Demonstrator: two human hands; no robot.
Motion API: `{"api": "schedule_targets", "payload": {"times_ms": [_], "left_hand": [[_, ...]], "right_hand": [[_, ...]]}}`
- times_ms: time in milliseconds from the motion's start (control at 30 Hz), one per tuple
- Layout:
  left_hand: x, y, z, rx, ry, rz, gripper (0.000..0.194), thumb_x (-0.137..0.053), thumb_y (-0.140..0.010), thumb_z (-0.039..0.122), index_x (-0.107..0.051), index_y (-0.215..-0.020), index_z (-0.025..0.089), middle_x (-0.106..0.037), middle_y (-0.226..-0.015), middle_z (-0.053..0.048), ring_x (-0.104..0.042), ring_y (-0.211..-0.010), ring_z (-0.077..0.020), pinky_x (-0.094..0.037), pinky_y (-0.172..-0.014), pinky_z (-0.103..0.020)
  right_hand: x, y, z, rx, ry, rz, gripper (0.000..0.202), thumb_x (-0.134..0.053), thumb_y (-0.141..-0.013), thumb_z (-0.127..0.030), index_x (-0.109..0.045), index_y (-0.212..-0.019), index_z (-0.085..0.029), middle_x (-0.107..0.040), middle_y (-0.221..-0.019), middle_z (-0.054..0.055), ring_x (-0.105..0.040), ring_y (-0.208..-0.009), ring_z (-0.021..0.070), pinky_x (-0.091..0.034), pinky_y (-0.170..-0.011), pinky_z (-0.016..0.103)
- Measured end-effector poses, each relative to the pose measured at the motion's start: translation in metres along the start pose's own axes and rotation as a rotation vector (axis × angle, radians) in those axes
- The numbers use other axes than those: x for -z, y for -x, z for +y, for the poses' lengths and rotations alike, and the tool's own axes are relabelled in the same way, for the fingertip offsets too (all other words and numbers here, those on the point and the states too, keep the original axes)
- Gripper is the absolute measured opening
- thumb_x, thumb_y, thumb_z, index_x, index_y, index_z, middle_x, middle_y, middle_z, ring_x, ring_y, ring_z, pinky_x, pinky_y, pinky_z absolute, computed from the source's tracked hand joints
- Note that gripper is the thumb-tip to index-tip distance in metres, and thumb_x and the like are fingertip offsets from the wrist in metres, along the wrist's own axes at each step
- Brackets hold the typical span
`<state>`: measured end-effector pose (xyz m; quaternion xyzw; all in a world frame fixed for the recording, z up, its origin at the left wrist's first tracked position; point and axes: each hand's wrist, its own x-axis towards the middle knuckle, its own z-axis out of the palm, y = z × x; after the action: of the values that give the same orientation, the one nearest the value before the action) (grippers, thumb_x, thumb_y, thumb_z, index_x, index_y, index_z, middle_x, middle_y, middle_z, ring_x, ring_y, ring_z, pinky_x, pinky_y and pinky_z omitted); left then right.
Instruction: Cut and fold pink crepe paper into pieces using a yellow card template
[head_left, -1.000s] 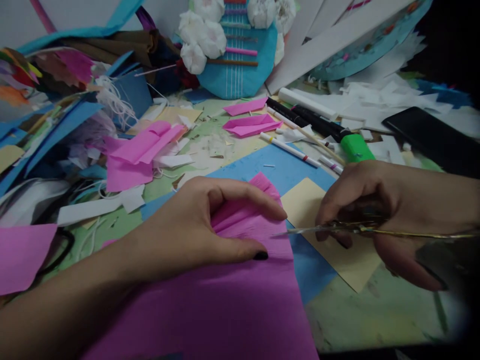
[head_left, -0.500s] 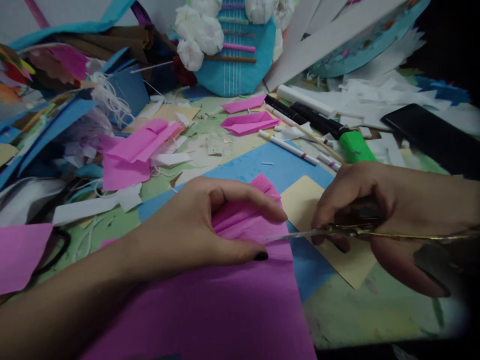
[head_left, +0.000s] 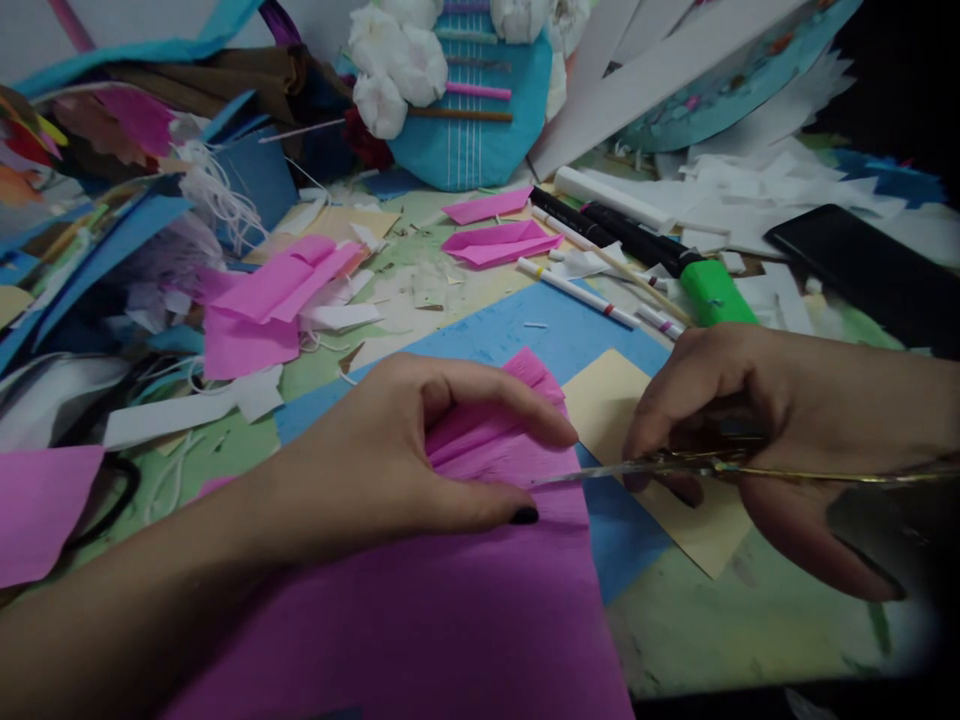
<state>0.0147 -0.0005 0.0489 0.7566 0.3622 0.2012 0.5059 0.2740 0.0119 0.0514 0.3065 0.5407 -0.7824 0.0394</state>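
A large sheet of pink crepe paper (head_left: 450, 620) lies at the lower middle, its upper part gathered in folds. My left hand (head_left: 420, 450) rests on those folds, thumb and index finger spread apart on either side of a thin strand. That strand, clear or golden and shiny (head_left: 622, 467), runs across the paper's upper right to my right hand (head_left: 720, 420). The fingers of my right hand are curled around it, and its thumb points down to the right. Whether it is wire, tape or a blade cannot be made out. Under the hands are a beige card (head_left: 615, 400) and a blue sheet (head_left: 480, 335).
Black markers (head_left: 630, 235), a green-capped one (head_left: 716, 290) and a black phone (head_left: 862, 260) lie at the right. Behind stands a blue guitar-like craft (head_left: 472, 130) with white flowers. Pink scraps (head_left: 262, 300), white string (head_left: 225, 200) and cut paper crowd the left.
Almost nothing differs. The view has shifted very slightly, and both hands hold nearly the same places over the pink paper.
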Motion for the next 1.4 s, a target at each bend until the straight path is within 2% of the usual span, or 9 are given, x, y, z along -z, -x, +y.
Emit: {"api": "schedule_targets", "payload": {"times_ms": [167,367,500,633,800,967,1167,1267,1400], "left_hand": [[0.001,0.001,0.002,0.002,0.001,-0.003,0.030,-0.076,-0.068,0.010,-0.071,-0.093,0.026,-0.074,-0.094,0.010,-0.067,-0.092,-0.0078,-0.048,-0.085,-0.010],[0.000,0.001,0.001,0.003,0.030,-0.009,0.030,-0.077,-0.067,0.011,-0.072,-0.093,0.026,-0.074,-0.095,0.009,-0.067,-0.093,-0.0084,-0.048,-0.085,-0.011],[0.001,0.001,0.000,0.008,0.017,-0.011,0.032,-0.077,-0.067,0.010,-0.071,-0.094,0.026,-0.074,-0.095,0.010,-0.067,-0.092,-0.0076,-0.048,-0.085,-0.009],[0.000,0.001,0.001,0.018,0.018,0.004,0.031,-0.077,-0.067,0.011,-0.071,-0.093,0.026,-0.074,-0.094,0.010,-0.068,-0.092,-0.0078,-0.049,-0.084,-0.010],[0.000,0.001,0.002,0.011,0.022,0.013,0.030,-0.076,-0.067,0.011,-0.071,-0.093,0.025,-0.075,-0.093,0.009,-0.069,-0.091,-0.0100,-0.052,-0.085,-0.014],[0.001,0.001,0.001,0.002,0.020,0.021,0.029,-0.076,-0.068,0.012,-0.071,-0.094,0.025,-0.075,-0.095,0.007,-0.069,-0.092,-0.0123,-0.053,-0.085,-0.017],[0.001,0.001,0.001,0.006,0.025,0.025,0.031,-0.076,-0.067,0.010,-0.071,-0.094,0.025,-0.074,-0.094,0.009,-0.068,-0.091,-0.0101,-0.051,-0.086,-0.015],[0.001,0.000,0.001,0.009,0.016,0.027,0.030,-0.076,-0.068,0.011,-0.071,-0.094,0.025,-0.074,-0.094,0.009,-0.068,-0.091,-0.0092,-0.051,-0.086,-0.013],[0.001,0.000,0.001,0.013,0.016,0.030,0.030,-0.077,-0.067,0.011,-0.071,-0.094,0.025,-0.074,-0.094,0.009,-0.068,-0.091,-0.0096,-0.051,-0.085,-0.013]], "right_hand": [[-0.003,-0.002,-0.005,0.025,-0.018,0.030,0.022,-0.073,-0.065,-0.039,-0.070,-0.070,-0.018,-0.061,-0.047,-0.011,-0.051,-0.036,-0.0017,-0.035,-0.035,0.006],[-0.001,-0.001,-0.002,-0.037,-0.052,0.017,0.022,-0.073,-0.064,-0.040,-0.069,-0.067,-0.019,-0.063,-0.050,-0.009,-0.052,-0.037,-0.0007,-0.036,-0.035,0.006],[-0.001,-0.001,-0.002,-0.017,-0.021,0.019,0.024,-0.070,-0.065,-0.043,-0.071,-0.069,-0.019,-0.062,-0.048,-0.009,-0.051,-0.038,-0.0011,-0.037,-0.037,0.006],[-0.001,-0.001,-0.002,-0.022,0.013,0.018,0.029,-0.070,-0.067,-0.040,-0.074,-0.087,-0.019,-0.062,-0.049,-0.009,-0.053,-0.038,0.0003,-0.037,-0.037,0.007],[-0.001,-0.002,-0.003,-0.025,0.024,0.029,0.033,-0.069,-0.062,-0.048,-0.074,-0.073,-0.017,-0.062,-0.049,-0.006,-0.050,-0.037,-0.0004,-0.038,-0.038,0.007],[-0.002,-0.001,-0.002,0.022,0.052,0.045,0.030,-0.071,-0.070,-0.040,-0.076,-0.089,-0.017,-0.063,-0.050,-0.007,-0.053,-0.039,0.0010,-0.037,-0.035,0.008],[-0.001,-0.001,-0.001,0.000,0.052,0.046,0.036,-0.072,-0.065,-0.041,-0.075,-0.092,-0.018,-0.064,-0.053,-0.008,-0.053,-0.039,-0.0001,-0.043,-0.043,0.006],[0.000,-0.001,0.002,0.015,0.067,0.043,0.025,-0.070,-0.070,-0.040,-0.075,-0.080,-0.017,-0.064,-0.055,-0.007,-0.055,-0.041,-0.0005,-0.043,-0.044,0.006],[0.004,0.000,0.007,0.032,0.057,0.045,0.032,-0.063,-0.083,-0.040,-0.070,-0.063,-0.015,-0.067,-0.062,-0.004,-0.061,-0.051,0.0018,-0.047,-0.049,0.008]]}}
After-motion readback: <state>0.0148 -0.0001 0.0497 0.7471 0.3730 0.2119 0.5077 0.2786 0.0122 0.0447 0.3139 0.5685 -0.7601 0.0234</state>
